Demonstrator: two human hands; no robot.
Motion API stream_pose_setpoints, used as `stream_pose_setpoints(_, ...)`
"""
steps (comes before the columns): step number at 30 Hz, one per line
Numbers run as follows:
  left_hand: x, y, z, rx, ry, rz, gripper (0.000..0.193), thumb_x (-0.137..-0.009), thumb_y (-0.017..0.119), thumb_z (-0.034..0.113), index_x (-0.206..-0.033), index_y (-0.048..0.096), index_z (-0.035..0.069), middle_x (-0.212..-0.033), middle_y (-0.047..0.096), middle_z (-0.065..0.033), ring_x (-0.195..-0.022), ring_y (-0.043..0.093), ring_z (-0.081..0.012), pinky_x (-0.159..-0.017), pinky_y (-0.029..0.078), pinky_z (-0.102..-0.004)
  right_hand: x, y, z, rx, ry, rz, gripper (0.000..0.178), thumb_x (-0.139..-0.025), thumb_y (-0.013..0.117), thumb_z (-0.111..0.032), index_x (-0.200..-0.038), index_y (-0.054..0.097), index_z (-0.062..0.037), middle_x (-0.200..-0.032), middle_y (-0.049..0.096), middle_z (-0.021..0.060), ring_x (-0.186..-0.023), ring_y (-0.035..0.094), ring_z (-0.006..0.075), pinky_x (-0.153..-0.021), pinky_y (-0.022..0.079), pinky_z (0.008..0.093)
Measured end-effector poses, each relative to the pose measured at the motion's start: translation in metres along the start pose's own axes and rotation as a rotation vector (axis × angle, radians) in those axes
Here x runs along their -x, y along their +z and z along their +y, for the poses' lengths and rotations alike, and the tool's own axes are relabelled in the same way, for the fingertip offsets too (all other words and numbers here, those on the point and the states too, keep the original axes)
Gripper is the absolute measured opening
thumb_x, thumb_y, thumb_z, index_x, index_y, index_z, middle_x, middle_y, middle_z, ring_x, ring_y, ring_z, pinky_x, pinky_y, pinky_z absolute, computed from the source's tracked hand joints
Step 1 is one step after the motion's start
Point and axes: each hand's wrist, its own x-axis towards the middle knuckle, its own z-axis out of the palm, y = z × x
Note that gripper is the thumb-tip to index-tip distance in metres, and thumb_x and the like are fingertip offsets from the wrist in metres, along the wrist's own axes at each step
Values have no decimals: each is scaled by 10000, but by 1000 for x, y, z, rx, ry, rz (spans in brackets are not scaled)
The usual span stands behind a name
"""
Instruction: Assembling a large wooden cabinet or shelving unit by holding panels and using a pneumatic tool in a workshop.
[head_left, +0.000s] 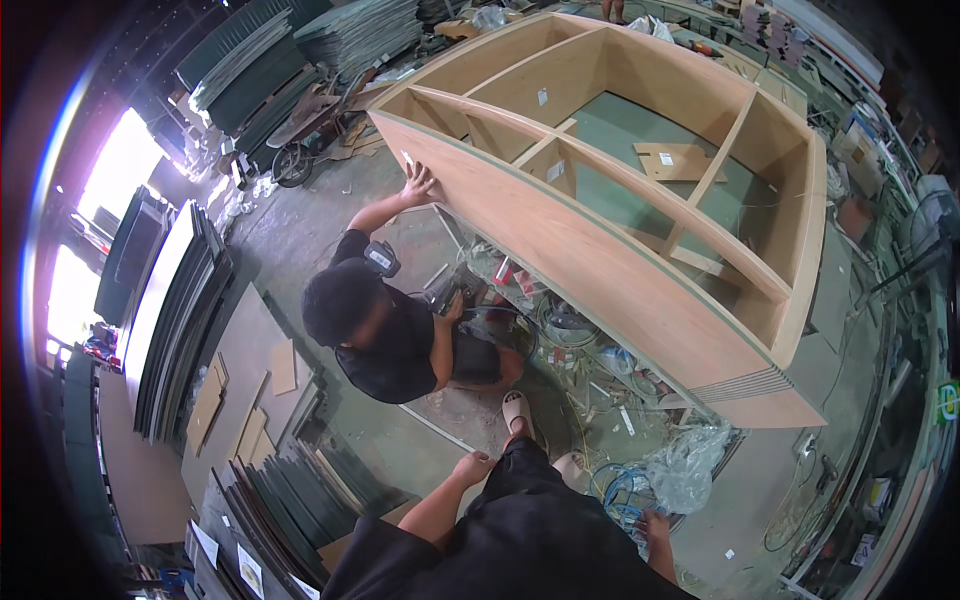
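My left hand (474,467) is beside my black-clad thigh, its fingers curled in and no object showing in them. My right hand (655,528) hangs lower right with loosely parted fingers, holding nothing visible; coiled blue hose (625,492) lies on the floor close by it. Ahead stands a large wooden cabinet frame (570,230) with open compartments and a curved edge. A crouching co-worker (375,330) in dark clothes presses one hand (419,185) on the cabinet's side panel. The co-worker's other hand holds a dark power tool (442,292).
Crumpled clear plastic (688,465) lies near the hose. Offcuts and scrap (610,380) litter the floor beneath the cabinet's near side. Stacked dark panels (330,485) stand lower left, and more panels (170,300) lean at the left. A wheelbarrow (293,163) stands far left; a cable (800,470) trails at right.
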Motion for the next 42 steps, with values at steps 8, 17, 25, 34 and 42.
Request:
stream_pose_setpoints(8,-22,-46,30,73,105,123,565,-988,707,491,-1334,721,44,-1234,774,-236,-1196,724,-422,-1026,569,-474,68,96,-203,440,-608,-299,512,-977,805,-240,-1396,638,2,-1215,736,145,-1085,728,241,-902,583,366)
stream_pose_setpoints(17,-122,-141,190,214,298,50,467,-1025,719,376,-1334,683,28,-1156,787,-207,-1090,773,-357,-951,594,-449,277,156,-532,781,-719,-828,682,-916,844,-287,-1476,591,9,-1378,692,203,-1268,682,346,-1088,528,437)
stream_pose_setpoints(25,-170,-185,298,344,529,-141,443,-1006,747,263,-1341,644,-9,-1170,768,-212,-1130,745,-364,-982,576,-410,268,230,-685,714,-860,-575,535,-860,909,-232,-1290,712,18,-1222,768,224,-1131,760,310,-965,596,388)
stream_pose_setpoints(34,-177,-183,331,876,678,-333,759,-952,812,147,-1570,406,-27,-1546,528,-180,-1435,523,-287,-1208,435,-433,235,402,-762,1144,-1367,-543,343,-840,874,-112,-1159,763,-56,-1076,785,91,-940,764,289,-827,626,381)
stream_pose_setpoints(42,-152,-214,363,1080,545,-383,1396,-911,867,521,-1687,-137,-59,-1772,125,-337,-1578,365,-452,-1285,348,-495,208,562,-800,1735,-1555,-384,222,-1008,630,-93,-1222,639,-38,-1113,696,167,-1005,715,380,-821,596,503)
